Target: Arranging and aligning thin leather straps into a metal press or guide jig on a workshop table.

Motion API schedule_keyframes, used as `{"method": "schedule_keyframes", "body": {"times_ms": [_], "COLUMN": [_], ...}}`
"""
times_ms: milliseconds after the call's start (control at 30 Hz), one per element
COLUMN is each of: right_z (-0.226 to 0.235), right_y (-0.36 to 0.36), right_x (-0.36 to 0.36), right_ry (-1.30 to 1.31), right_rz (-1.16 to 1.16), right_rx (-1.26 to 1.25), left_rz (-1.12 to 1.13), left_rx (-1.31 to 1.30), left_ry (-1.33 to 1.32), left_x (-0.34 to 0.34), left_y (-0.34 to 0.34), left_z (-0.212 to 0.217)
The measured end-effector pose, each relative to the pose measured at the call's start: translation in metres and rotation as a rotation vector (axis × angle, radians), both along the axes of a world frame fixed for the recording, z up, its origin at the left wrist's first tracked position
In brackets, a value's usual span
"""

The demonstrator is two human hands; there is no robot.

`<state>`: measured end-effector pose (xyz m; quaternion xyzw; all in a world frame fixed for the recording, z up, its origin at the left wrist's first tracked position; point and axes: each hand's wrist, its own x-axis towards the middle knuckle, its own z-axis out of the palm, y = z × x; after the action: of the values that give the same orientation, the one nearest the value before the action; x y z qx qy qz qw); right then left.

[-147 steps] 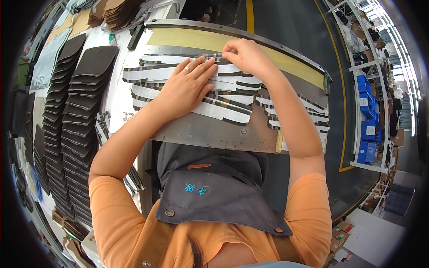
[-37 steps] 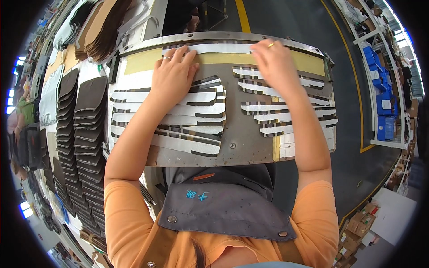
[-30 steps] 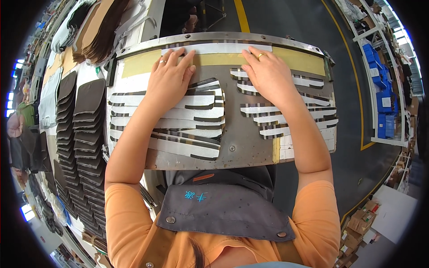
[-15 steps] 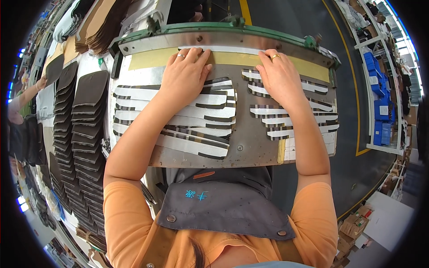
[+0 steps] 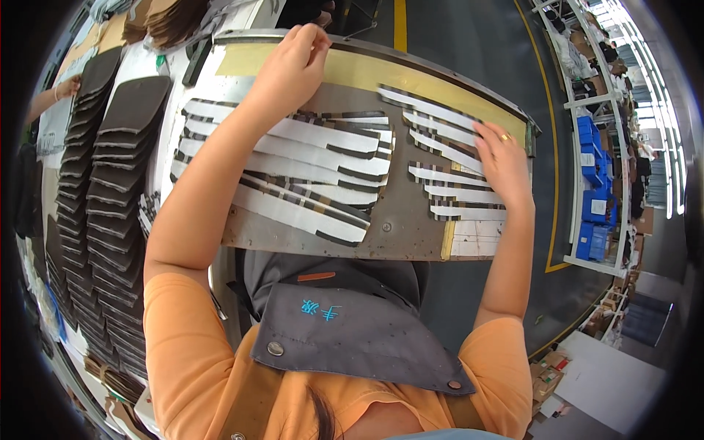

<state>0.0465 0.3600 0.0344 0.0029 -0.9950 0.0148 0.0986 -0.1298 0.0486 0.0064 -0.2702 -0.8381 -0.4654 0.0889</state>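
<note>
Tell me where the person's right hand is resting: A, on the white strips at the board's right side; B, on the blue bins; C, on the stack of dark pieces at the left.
A: the right hand lies flat on the white strips at the right of the board.

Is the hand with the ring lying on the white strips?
Yes, the right hand, with a ring on one finger, lies flat on the right group of white strips on the grey board.
</note>
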Motion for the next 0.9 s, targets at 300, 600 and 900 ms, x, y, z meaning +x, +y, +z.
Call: {"method": "schedule_keyframes", "body": {"times_ms": [300, 600, 900], "right_z": [0.039, -0.001, 0.034], "right_y": [-0.106, -0.156, -0.139], "right_x": [-0.013, -0.049, -0.076], "right_ry": [-0.065, 0.087, 0.141], "right_rz": [0.185, 0.613, 0.202], "right_rx": [-0.624, -0.215, -0.713], "left_rz": [-0.113, -0.402, -0.21], "left_rx": [0.064, -0.358, -0.384], "left_ry": [0.074, 0.081, 0.017], "left_x": [0.042, 0.117, 0.116], "left_y": [-0.009, -0.062, -0.061], "left_z": [0.051, 0.025, 0.022]}}
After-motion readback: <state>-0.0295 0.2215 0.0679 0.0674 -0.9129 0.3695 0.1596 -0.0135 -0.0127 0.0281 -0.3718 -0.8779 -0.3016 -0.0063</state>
